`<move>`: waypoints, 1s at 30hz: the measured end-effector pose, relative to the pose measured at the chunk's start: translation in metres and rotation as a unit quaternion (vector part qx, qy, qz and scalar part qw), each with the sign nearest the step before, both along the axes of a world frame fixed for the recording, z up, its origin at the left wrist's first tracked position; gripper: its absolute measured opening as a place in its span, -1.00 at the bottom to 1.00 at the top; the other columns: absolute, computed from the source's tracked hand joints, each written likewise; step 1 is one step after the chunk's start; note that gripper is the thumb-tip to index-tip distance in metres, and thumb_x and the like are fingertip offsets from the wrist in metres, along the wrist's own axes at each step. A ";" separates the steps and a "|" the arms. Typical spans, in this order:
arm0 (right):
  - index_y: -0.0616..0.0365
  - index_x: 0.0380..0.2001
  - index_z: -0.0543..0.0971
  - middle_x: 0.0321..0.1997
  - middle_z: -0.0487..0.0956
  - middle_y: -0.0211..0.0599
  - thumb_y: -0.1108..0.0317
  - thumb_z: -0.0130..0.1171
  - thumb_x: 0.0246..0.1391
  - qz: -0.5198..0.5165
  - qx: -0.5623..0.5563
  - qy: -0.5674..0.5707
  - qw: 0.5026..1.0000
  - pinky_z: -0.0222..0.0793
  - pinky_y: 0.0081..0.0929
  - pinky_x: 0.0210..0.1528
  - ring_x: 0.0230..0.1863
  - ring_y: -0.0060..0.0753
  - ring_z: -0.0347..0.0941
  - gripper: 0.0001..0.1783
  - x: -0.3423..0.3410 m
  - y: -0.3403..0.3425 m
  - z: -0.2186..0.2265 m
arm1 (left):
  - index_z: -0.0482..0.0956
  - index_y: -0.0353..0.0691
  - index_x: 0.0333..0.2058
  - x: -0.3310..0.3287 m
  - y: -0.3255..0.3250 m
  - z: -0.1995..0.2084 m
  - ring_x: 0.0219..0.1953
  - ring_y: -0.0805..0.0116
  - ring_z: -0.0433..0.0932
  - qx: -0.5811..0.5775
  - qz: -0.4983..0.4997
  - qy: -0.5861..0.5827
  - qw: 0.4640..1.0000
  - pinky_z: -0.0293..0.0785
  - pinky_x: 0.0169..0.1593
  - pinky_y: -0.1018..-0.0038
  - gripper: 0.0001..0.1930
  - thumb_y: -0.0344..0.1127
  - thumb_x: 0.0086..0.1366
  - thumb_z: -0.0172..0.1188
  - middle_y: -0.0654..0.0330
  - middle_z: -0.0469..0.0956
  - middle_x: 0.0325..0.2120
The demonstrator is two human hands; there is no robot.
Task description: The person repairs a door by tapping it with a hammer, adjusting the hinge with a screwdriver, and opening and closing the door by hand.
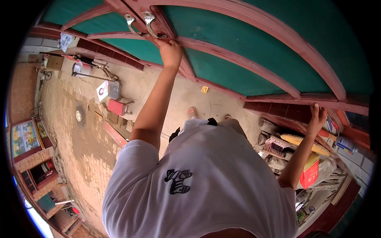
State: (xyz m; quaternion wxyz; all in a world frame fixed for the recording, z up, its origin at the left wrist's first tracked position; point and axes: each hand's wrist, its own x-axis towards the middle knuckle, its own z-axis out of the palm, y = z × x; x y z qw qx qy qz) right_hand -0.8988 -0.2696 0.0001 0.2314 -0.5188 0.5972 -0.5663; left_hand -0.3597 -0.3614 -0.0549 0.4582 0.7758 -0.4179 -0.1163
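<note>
A double door with reddish-brown wooden frame (186,72) and green panels (232,65) stands in front of me. Two curved metal handles (149,23) sit side by side where its leaves meet. My left hand (170,53) is closed on the frame just beneath the right-hand handle, its fingers curled over the wood. Far to the right, my right hand (316,121) has its fingers stretched up against the frame's lower outer edge. It holds nothing that I can see.
A red-topped stool (116,107) and a grey bin (114,90) stand at left on the paved yard. A small yellow item (204,89) lies on the floor near my feet. Stacked bundles, a yellow round lid (305,144) and a red bag (309,175) crowd the right side.
</note>
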 end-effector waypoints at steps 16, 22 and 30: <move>0.32 -0.01 0.35 -0.07 0.47 -0.23 0.42 0.18 0.06 0.032 0.008 -0.076 0.997 0.42 -0.48 -0.05 -0.06 -0.44 0.41 -0.56 -0.009 0.001 -0.007 | 0.10 -0.63 -0.05 0.011 -0.021 -0.030 -0.18 -0.21 0.45 0.014 0.088 -0.036 0.995 0.36 -0.09 0.17 -0.50 -0.32 0.15 -0.08 -0.38 0.45 -0.29; 0.35 -0.02 0.36 -0.10 0.48 -0.19 0.42 0.23 0.02 0.006 -0.008 -0.078 0.997 0.39 -0.53 -0.05 -0.09 -0.46 0.40 -0.53 -0.004 0.000 -0.003 | 0.23 -0.59 -0.13 0.012 -0.025 -0.033 -0.34 -0.09 0.51 -0.068 0.071 -0.106 0.989 0.40 -0.21 0.22 -0.57 -0.31 0.13 -0.06 -0.28 0.49 -0.38; 0.28 -0.03 0.41 -0.02 0.41 -0.22 0.43 0.28 -0.06 -0.011 -0.028 -0.048 0.998 0.43 -0.53 -0.08 0.00 -0.38 0.41 -0.52 -0.005 0.003 -0.005 | 0.09 -0.35 0.16 0.002 0.019 -0.030 -0.70 0.56 0.19 0.055 -0.008 0.204 0.977 0.17 -0.65 0.57 -0.44 -0.24 0.26 0.01 0.35 0.24 -0.72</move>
